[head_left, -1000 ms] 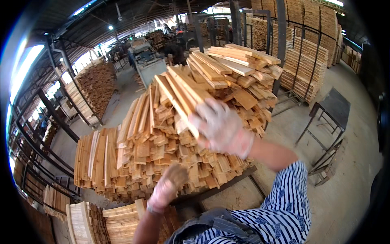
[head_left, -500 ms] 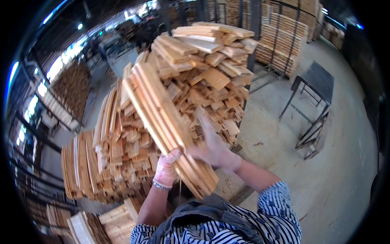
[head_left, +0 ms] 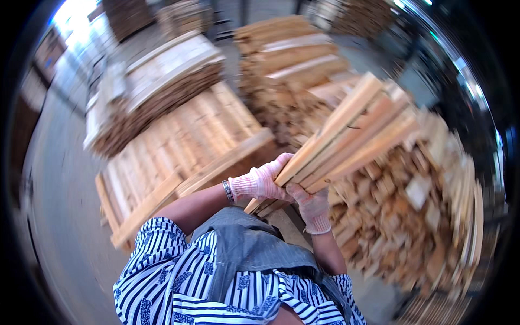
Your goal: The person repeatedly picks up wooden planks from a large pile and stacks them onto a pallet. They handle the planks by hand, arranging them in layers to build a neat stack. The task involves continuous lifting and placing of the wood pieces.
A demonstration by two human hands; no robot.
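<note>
A bundle of long wooden boards [head_left: 346,138] is held tilted in front of my body, its far end up and to the right. My left hand [head_left: 265,179], in a pale pink work glove, is closed round the near left side of the bundle. Gripping the near right side is my right hand [head_left: 310,206], in a similar glove. The palm sides and some fingertips are hidden by the boards. Behind the bundle on the right lies a big heap of boards [head_left: 390,216], their cut ends facing me.
On the left, a neat stack of planks [head_left: 184,141] has a long board along its near edge. Beyond it stands another stack of pale boards [head_left: 173,59]. More stacked boards [head_left: 292,49] stand at the far middle. Grey floor [head_left: 65,206] runs along the left side.
My view has swung left, away from the heap toward the neat stack. The bundle has come along, now leaning right. My right hand, open and blurred before, is now closed on the boards.
</note>
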